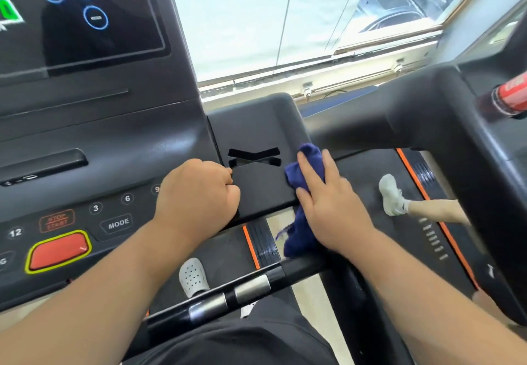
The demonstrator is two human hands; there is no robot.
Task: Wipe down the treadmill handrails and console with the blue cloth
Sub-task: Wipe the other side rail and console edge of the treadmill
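The blue cloth (pixel 302 182) lies over the right edge of the console's black side tray (pixel 262 191) and hangs down towards the handrail. My right hand (pixel 328 202) presses on the cloth with straight fingers. My left hand (pixel 196 191) is curled at the tray's left edge, where the tray meets the console (pixel 99 136); its fingertips are hidden. The black handrail with silver pulse sensors (pixel 251 287) runs across below both hands.
The console shows a dark touch screen (pixel 85 14), number keys and a red stop button (pixel 58 250). A neighbouring treadmill (pixel 445 142) on the right holds a red-labelled bottle (pixel 504 96); another person's foot in a white shoe (pixel 392 193) is on its belt. My own white clog (pixel 194 276) is below.
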